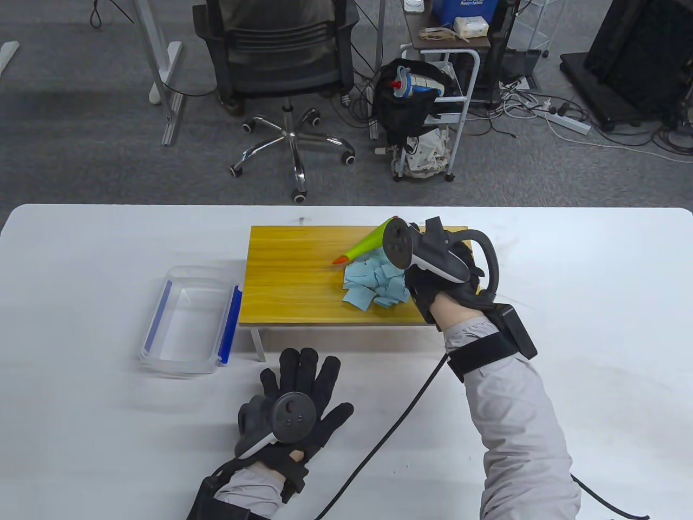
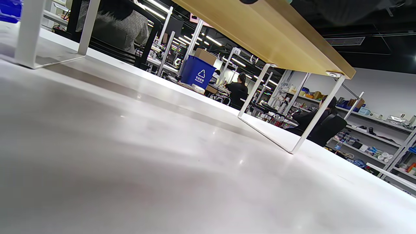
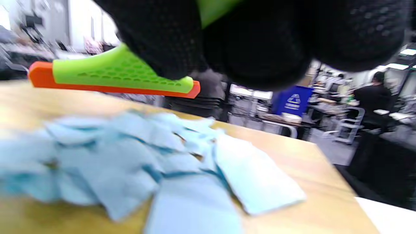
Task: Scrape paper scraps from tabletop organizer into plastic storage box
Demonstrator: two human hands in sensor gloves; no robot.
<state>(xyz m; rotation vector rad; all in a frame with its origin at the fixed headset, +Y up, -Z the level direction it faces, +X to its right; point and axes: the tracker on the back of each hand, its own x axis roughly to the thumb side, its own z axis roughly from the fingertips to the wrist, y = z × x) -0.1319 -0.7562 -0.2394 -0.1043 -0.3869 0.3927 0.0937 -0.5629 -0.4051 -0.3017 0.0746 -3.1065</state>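
The blue paper scraps (image 1: 375, 287) lie piled near the organizer's (image 1: 292, 271) right end. They look light and easy to scatter. The right hand (image 1: 449, 281) holds the green scraper (image 1: 365, 248) above them; push low and slow. The left hand (image 1: 295, 411) rests flat on the worktop (image 1: 108, 433), fingers (image 1: 303, 365) spread wide.

Grey carpet (image 1: 81, 135), office chair (image 1: 281, 59), wheeled cart (image 1: 444, 97)

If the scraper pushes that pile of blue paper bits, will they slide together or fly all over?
Probably they mostly slide as a loose heap: the paper scraps are thin, small, separate pieces, likely very light. Some may lag or scatter, since nothing holds them together. The wooden organizer top looks smooth, so the scraper in the right hand should move them easily.
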